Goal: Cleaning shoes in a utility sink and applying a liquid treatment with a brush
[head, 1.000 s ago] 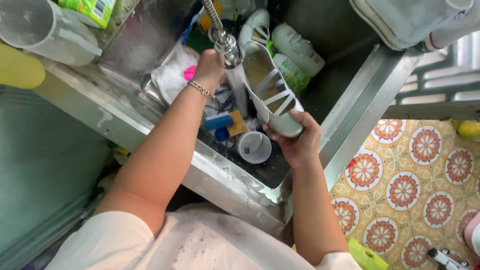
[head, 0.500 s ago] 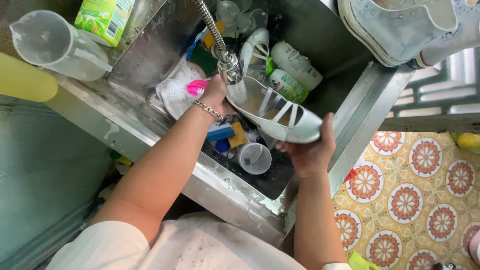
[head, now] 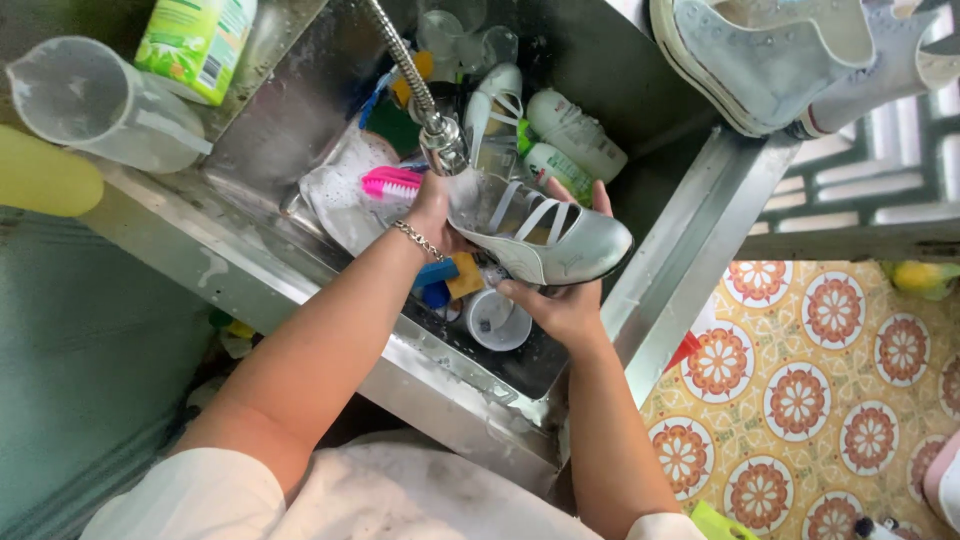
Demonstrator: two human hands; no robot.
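Centre of frame: you hold a silver strapped shoe (head: 540,235) over the steel sink (head: 300,110), directly beneath the flexible tap head (head: 443,145). Your right hand (head: 565,300) cups the sole from below, fingers clenched around its toe end; your left hand (head: 432,212) grips the heel end, its fingers also closed on the shoe. The shoe looks wet and clean on its visible side, so rinsing appears well along; whether soap remains inside cannot be told. A second matching shoe (head: 497,115) lies deeper in the sink, seemingly yet to be handled. Around it: a pink brush (head: 392,182), white bottles (head: 572,135), a small cup (head: 497,320). Upper left, on the surface: a clear jug (head: 95,100) and a green bottle (head: 195,40). Upper right: a white sneaker (head: 770,55). The crowded basin leaves little room to set anything down.
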